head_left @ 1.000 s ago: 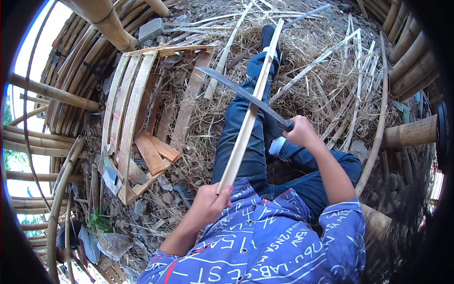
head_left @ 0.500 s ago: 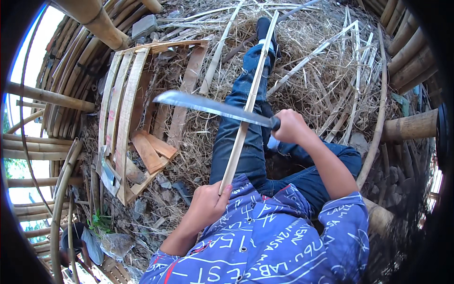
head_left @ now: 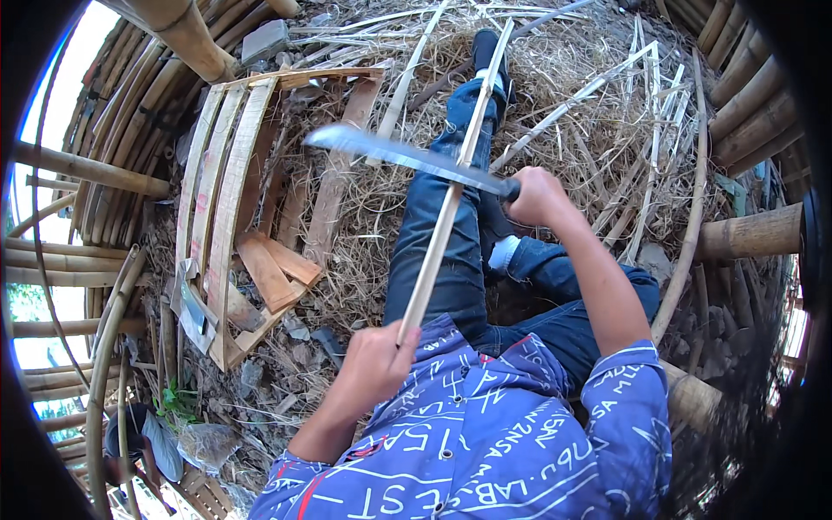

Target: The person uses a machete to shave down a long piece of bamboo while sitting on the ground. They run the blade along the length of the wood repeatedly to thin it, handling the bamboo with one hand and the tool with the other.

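My left hand [head_left: 374, 368], near my waist, is closed around the near end of a long, pale bamboo strip [head_left: 438, 238]. The strip runs away from me along my outstretched leg [head_left: 433, 269] in blue jeans, its far end beyond the foot. My right hand [head_left: 537, 198] grips the dark handle of a machete [head_left: 399, 156]. The broad blade points left and lies across the strip about midway along, over the leg. The blade's tip is a little blurred.
A broken wooden crate [head_left: 227, 182] lies on the left, with loose boards [head_left: 276, 270] in it. Curly shavings [head_left: 555, 113] and more split strips [head_left: 589, 91] cover the ground ahead. Bamboo walls [head_left: 763, 108] stand at both sides. Part of another person [head_left: 156, 442] shows at lower left.
The machete has moved a little right and farther from me along the strip, with my right hand. My left hand keeps hold of the strip's near end, almost in place.
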`<state>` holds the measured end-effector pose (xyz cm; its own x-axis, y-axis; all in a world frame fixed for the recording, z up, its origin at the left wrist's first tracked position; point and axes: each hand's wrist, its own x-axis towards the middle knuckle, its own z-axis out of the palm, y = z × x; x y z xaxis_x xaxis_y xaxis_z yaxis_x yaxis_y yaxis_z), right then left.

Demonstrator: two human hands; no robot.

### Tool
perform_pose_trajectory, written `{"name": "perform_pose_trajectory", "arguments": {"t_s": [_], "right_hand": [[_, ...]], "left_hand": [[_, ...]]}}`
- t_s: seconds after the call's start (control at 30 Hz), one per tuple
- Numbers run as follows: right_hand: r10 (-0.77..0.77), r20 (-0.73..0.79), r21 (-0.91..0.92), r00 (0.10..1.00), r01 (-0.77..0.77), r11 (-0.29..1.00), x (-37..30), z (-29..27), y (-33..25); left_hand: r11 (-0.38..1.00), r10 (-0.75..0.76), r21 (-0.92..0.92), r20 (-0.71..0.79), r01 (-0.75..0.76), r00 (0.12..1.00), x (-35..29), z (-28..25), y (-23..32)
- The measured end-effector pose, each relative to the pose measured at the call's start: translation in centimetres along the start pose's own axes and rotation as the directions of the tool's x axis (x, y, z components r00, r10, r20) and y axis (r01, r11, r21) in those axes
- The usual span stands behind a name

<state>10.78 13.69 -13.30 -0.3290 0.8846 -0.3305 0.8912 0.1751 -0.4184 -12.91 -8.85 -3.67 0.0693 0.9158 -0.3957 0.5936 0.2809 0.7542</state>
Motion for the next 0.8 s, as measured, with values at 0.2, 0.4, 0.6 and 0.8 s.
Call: {"name": "perform_pose_trajectory", "arguments": {"t_s": [0.2,0.4,0.6,0.8], "right_hand": [[0.151,-0.06,-0.059,0.987,-0.154,0.986,3.7,-1.1,4.0],[0.321,-0.057,-0.027,0.945,-0.323,0.946,7.2,-3.5,5.8],[0.304,-0.132,-0.044,0.943,-0.313,0.949,10.0,-2.7,7.4],[0.266,-0.153,0.005,0.952,-0.268,0.963,9.4,-2.2,6.5]], "left_hand": [[0.997,0.009,0.07,0.02,-0.011,1.0,0.0,0.4,0.1],[0.994,0.033,0.098,0.069,-0.04,0.997,-1.5,0.4,0.4],[0.993,-0.011,0.12,0.095,0.0,0.995,-1.0,-0.1,1.0],[0.996,-0.028,0.085,0.097,0.02,0.995,-0.6,-1.0,0.6]]}}
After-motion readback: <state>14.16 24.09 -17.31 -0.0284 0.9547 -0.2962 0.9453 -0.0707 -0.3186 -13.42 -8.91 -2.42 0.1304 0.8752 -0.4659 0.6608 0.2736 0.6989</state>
